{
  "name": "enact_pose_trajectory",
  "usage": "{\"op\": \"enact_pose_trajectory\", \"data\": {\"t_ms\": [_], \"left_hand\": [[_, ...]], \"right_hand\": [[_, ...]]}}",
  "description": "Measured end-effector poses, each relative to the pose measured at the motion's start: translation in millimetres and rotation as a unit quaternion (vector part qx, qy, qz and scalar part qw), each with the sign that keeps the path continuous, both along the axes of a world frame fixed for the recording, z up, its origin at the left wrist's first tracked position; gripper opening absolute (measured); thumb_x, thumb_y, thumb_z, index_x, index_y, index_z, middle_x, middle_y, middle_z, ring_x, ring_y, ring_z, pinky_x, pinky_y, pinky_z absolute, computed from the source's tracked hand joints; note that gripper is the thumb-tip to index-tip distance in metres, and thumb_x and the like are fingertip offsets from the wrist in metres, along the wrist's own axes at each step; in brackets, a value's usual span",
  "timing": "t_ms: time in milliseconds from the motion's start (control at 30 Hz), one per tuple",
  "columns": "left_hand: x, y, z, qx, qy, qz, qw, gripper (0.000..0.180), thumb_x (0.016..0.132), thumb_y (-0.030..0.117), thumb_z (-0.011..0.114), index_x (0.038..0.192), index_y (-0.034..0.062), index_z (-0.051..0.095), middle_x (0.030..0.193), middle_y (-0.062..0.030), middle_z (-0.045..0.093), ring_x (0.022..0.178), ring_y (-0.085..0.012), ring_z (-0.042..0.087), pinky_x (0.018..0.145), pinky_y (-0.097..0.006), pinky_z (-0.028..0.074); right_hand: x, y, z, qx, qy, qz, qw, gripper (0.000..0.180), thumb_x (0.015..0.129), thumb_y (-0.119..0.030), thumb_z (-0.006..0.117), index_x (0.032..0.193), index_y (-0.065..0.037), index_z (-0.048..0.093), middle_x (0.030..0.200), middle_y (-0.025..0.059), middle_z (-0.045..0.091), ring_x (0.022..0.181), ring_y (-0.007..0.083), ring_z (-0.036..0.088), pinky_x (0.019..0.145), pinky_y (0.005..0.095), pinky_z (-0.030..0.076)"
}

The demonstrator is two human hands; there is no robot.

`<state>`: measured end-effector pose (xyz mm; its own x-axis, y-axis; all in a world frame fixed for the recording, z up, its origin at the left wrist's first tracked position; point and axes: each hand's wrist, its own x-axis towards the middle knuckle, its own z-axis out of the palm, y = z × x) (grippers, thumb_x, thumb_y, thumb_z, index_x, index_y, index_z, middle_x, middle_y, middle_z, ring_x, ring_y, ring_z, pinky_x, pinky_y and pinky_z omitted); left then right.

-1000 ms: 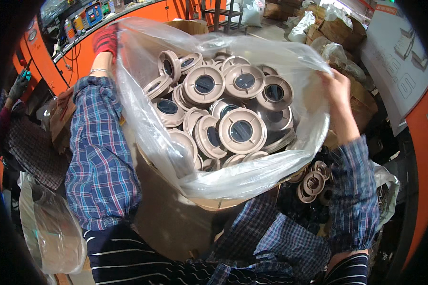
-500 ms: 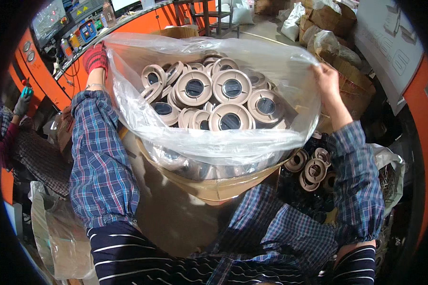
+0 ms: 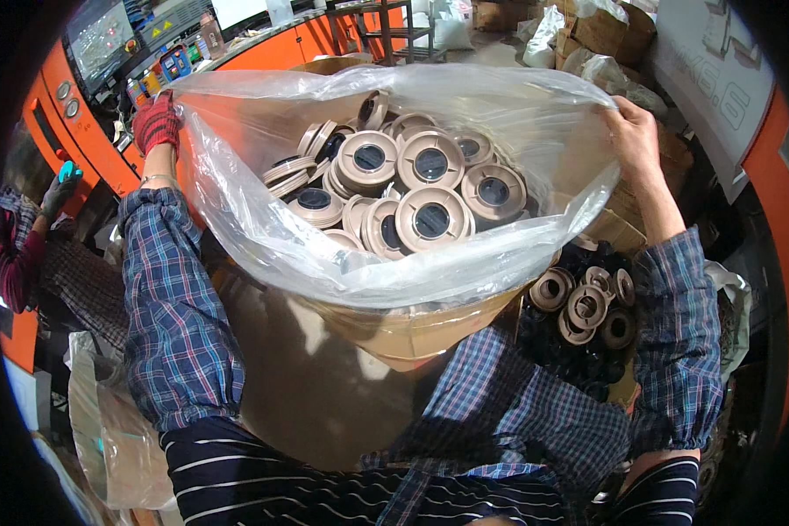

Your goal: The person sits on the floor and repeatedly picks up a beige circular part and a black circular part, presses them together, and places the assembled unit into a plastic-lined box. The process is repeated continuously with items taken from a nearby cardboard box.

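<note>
A large clear plastic bag (image 3: pixel 386 273) lines a cardboard box (image 3: pixel 403 337) in front of me, its mouth stretched wide. Inside lies a heap of round beige plastic parts (image 3: pixel 430 164) with black centres, some flat, others tilted on edge. My left hand (image 3: pixel 157 127), in a red and dark knitted glove, is closed on the bag's rim at the far left. At the right, my bare right hand (image 3: pixel 633 138) grips the opposite side of the rim, fingers curled round the film. Both arms reach forward, spread apart.
Several beige rings (image 3: pixel 586 307) lie over black pieces in a container right of the box. On the left, a co-worker's gloved hand (image 3: pixel 61 188) holds a small turquoise item. Orange machines (image 3: pixel 83 131) stand behind it. Cartons (image 3: pixel 618 39) and bags fill the back right.
Both hands have moved outward, pulling the bag's mouth wider. The round parts inside have shifted, with several on the left now tilted differently. The co-worker's hand has moved slightly right.
</note>
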<state>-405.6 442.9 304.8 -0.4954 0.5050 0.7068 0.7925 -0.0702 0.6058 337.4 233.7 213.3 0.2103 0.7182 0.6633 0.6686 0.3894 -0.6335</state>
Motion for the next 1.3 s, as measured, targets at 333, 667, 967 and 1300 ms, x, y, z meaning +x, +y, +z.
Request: {"op": "enact_pose_trajectory", "data": {"t_ms": [333, 667, 967, 1300], "left_hand": [[20, -20, -2, 0.1, 0.183, 0.145, 0.967, 0.056, 0.081, 0.041, 0.067, 0.128, 0.0103, 0.064, 0.13, -0.0162, 0.064, 0.121, -0.0355, 0.059, 0.103, -0.046, 0.045], [315, 7, -122, -0.19, 0.529, -0.259, 0.786, 0.111, 0.068, 0.051, 0.083, 0.158, 0.0197, 0.026, 0.156, -0.0131, 0.04, 0.139, -0.033, 0.044, 0.113, -0.046, 0.036], [329, 137, -74, -0.15, 0.308, -0.212, 0.915, 0.04, 0.087, 0.039, 0.067, 0.106, 0.0038, 0.071, 0.111, -0.0201, 0.07, 0.104, -0.0355, 0.067, 0.088, -0.043, 0.052], [346, 87, -63, -0.094, 0.319, -0.256, 0.908, 0.079, 0.081, 0.04, 0.071, 0.15, 0.0144, 0.042, 0.14, -0.0193, 0.056, 0.129, -0.0363, 0.053, 0.108, -0.043, 0.042]], "right_hand": [[69, -39, -98, -0.15, 0.211, -0.152, 0.954, 0.026, 0.095, -0.022, 0.065, 0.107, -0.001, 0.073, 0.081, -0.0033, 0.062, 0.07, 0.0062, 0.05, 0.064, 0.0237, 0.04], [46, -9, -2, -0.019, 0.19, -0.108, 0.976, 0.02, 0.096, -0.019, 0.063, 0.101, -0.002, 0.072, 0.069, -0.0055, 0.052, 0.059, 0.0056, 0.043, 0.053, 0.0236, 0.033], [43, -27, -61, -0.096, 0.192, -0.081, 0.973, 0.019, 0.097, -0.022, 0.065, 0.09, -0.006, 0.07, 0.067, -0.0077, 0.051, 0.056, 0.0036, 0.041, 0.05, 0.0217, 0.031], [-16, -10, -71, -0.13, 0.261, -0.012, 0.957, 0.024, 0.097, -0.024, 0.063, 0.086, -0.002, 0.066, 0.064, -0.0039, 0.052, 0.053, 0.0055, 0.042, 0.049, 0.024, 0.032]]}}
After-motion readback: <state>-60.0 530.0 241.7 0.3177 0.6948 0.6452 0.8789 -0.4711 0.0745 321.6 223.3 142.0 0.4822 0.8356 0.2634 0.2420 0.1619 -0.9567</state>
